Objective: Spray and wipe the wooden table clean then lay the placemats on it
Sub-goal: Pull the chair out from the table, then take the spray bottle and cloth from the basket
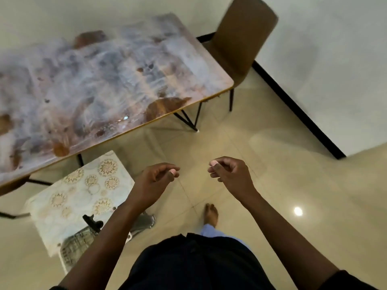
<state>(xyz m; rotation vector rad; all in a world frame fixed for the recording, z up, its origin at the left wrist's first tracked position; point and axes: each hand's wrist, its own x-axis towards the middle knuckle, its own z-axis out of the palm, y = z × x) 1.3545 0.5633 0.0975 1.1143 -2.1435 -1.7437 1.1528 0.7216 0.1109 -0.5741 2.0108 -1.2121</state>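
Note:
The wooden table (100, 80) fills the upper left; its top is smeared with whitish streaks, and brown wood shows through in patches. Below its near edge lie placemats (81, 195), white with gold floral circles, on a low seat. A black spray trigger (92, 221) pokes up at the placemats' near end beside a patterned cloth (77, 241), partly hidden by my left forearm. My left hand (156, 177) and my right hand (228, 172) hover over the floor right of the placemats, fingers loosely curled, holding nothing.
A brown chair (243, 38) stands at the table's far right end against the white wall. A black skirting line (293, 105) runs along the wall. Beige tiled floor (272, 195) spreads to the right. My bare foot (211, 214) shows below my hands.

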